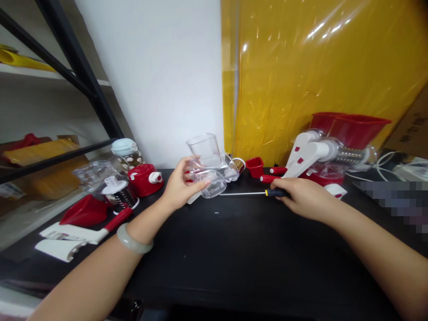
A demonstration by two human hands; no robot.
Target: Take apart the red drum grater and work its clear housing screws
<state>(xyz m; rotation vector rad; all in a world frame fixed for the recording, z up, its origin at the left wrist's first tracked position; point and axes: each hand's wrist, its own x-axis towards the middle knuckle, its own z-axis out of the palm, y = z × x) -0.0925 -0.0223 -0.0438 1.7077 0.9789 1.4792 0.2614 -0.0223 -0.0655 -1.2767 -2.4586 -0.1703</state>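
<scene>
Right in the head view, the left hand (185, 185) grips a clear part (207, 154) with thumb and fingers, up near the back of the black table (247, 254). Its round mouth points up and leans a bit left. A pale bangle (134, 240) is on the left wrist. The right hand (299, 194) has its fingers closed on the dark handle of a screwdriver (272, 193). Its thin rod points left at the clear part; I can't tell if they touch. Behind, a small drum (240, 165) sits near a red box (255, 166). Off to the right stand two graters (351, 154) with red tops. Over on the left are a red base (144, 180), a bigger drum (117, 195) and a red funnel (86, 211).
</scene>
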